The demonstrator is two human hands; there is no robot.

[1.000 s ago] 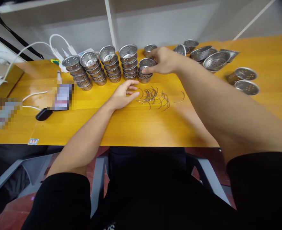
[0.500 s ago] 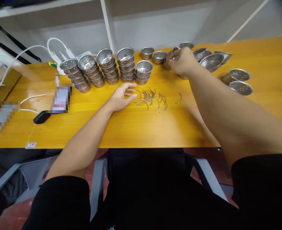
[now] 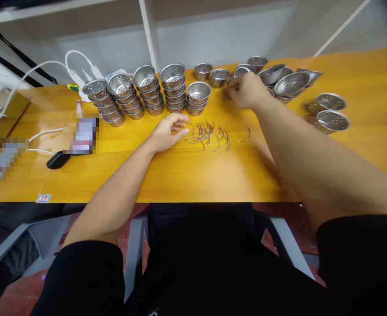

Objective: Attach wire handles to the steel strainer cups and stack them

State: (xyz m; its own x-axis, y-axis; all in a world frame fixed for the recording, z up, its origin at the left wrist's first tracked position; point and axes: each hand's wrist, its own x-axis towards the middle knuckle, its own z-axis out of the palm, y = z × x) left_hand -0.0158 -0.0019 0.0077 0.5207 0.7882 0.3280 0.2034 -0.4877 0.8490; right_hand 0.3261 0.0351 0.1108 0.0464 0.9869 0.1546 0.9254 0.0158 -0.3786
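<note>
My left hand [image 3: 169,134] rests on the table, fingers loosely apart and holding nothing, at the left edge of a pile of thin curved metal wires [image 3: 206,132]. A single curved wire [image 3: 246,134] lies to the right of that pile. Farther back, my right hand [image 3: 248,90] is closed with its fingers curled down; what they hold, if anything, is hidden and blurred. Just behind it stands a perforated metal cup [image 3: 245,68]. Two more small perforated cups, one [image 3: 220,77] nearer the hand and one [image 3: 202,71] farther left, stand upright.
Several stacks of perforated cups [image 3: 173,87] line the back left, with a shorter stack [image 3: 198,98] beside them. Tilted cups [image 3: 292,84] crowd the back right; two [image 3: 332,120] lie farther right. A phone [image 3: 84,136], black object [image 3: 58,160] and white cables [image 3: 45,134] occupy the left.
My right hand has moved slightly down and toward me, showing more of the cup behind it. My left hand and the wires have stayed in place.
</note>
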